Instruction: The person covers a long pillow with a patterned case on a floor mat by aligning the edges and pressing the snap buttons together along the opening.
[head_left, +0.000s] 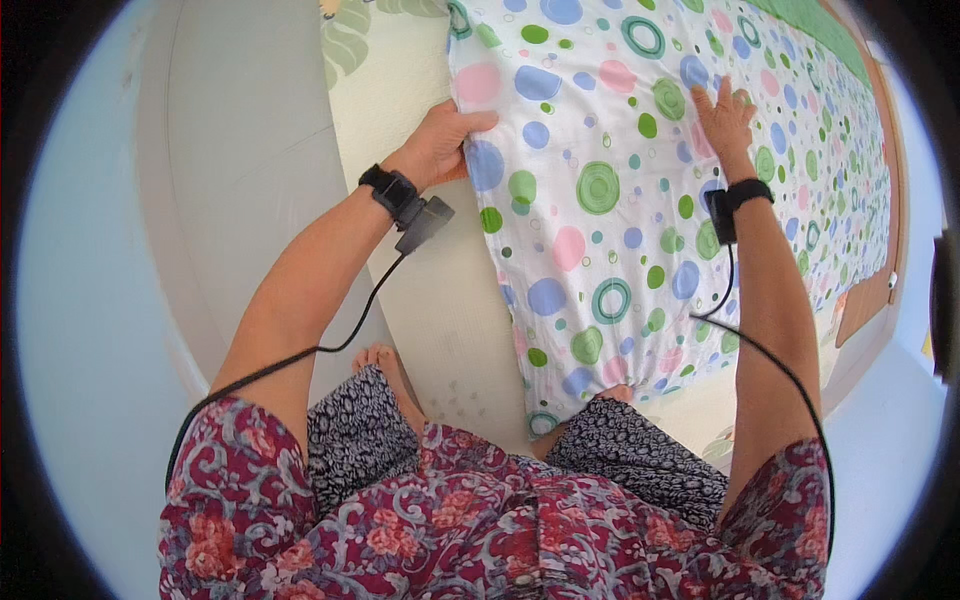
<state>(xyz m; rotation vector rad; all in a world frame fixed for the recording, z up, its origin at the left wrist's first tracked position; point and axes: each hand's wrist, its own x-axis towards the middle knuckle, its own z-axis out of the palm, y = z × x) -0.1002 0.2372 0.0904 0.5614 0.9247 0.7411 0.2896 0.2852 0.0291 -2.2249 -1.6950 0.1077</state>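
A white cotton cloth (645, 225), perhaps a sheet or quilt cover, printed with green, blue and pink circles, spreads out before me. My left hand (442, 142) pinches its left edge, thumb on top and fingers tucked underneath out of sight. Farther right, my right hand (726, 124) rests palm down on the cloth with its fingers spread, holding nothing. Shallow wrinkles run through the fabric towards its near edge, where my right foot (616, 393) touches it. Each wrist wears a black strap with a small device and a cable.
Under the cloth lies a cream mat (442, 300) with leaf prints. My left foot (386, 367) stands at its edge beside the grey floor (255, 187). A plain green cloth (814, 30) covers the far right, near a brown wooden panel (862, 315). Black cables (360, 322) hang along both arms.
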